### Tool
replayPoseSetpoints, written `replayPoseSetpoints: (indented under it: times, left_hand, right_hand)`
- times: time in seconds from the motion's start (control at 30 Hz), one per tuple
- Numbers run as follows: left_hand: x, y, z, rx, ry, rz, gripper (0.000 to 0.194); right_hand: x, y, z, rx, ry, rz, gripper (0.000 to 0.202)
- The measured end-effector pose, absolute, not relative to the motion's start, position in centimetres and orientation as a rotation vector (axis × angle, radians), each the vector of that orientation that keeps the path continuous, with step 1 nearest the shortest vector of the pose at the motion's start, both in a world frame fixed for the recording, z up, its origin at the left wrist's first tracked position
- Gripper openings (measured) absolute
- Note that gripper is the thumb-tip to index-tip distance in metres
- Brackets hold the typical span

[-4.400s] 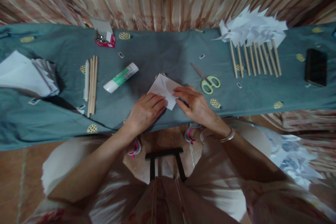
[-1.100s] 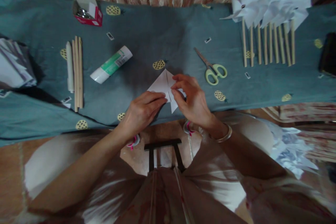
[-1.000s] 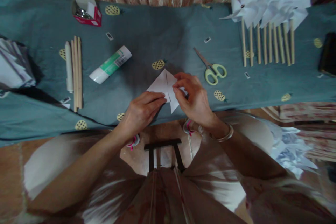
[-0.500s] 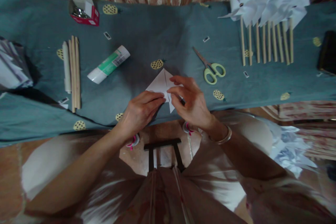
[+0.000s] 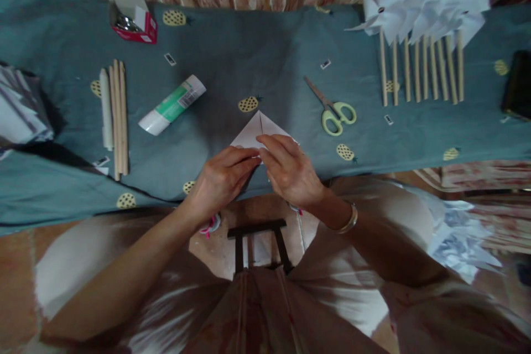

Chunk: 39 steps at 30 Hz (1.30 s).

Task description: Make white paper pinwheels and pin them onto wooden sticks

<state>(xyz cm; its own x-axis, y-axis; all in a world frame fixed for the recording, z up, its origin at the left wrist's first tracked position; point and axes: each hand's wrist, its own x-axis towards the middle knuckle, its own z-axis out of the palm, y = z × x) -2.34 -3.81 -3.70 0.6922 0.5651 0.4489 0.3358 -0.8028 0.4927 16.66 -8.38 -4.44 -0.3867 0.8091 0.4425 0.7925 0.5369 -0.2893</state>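
Between my two hands lies a white sheet of paper (image 5: 249,134) with a dark slit or crease running down from its far corner. That corner points away from me, and the near part is covered by my fingers. My left hand (image 5: 220,178) is closed, its thumb and fingers pinching the paper near the middle. From the other side, my right hand (image 5: 292,171) presses its bunched fingertips on the paper, almost touching the left fingertips. A pair of scissors (image 5: 332,113) with pale green handles rests to the right of the paper.
A glue bottle (image 5: 173,104), wooden sticks (image 5: 120,121) and a red box (image 5: 139,29) of metal pieces lie left on the green tablecloth (image 5: 232,38). A paper stack (image 5: 20,105) stands far left. White pinwheels (image 5: 431,5) on sticks lie back right; crumpled white paper (image 5: 460,238) sits lower right.
My right hand has moved slightly left and down, its fingers now lying over the paper toward the middle. The right-hand flap is now folded under those fingers. My left hand stays in place.
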Motion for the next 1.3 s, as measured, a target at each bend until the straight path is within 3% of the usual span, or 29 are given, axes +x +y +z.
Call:
replayPoseSetpoints:
  times: [0.17,0.6,1.3]
  left_hand:
    - [-2.3,-3.9,-3.7,2.548,0.709,0.851,0.016]
    - [-2.8,-3.4,-4.0,2.627,0.724,0.851,0.019]
    - [-4.5,-2.3,-2.1,2.493,0.934,0.727,0.024]
  right_hand:
    - [16.0,-8.5,-4.8,-1.303,-2.199,0.216,0.033]
    - [19.4,-8.0,-3.4,-1.537,-2.014,0.197,0.043]
    - [18.4,-8.5,-3.3,-1.543,-2.088,0.245,0.028]
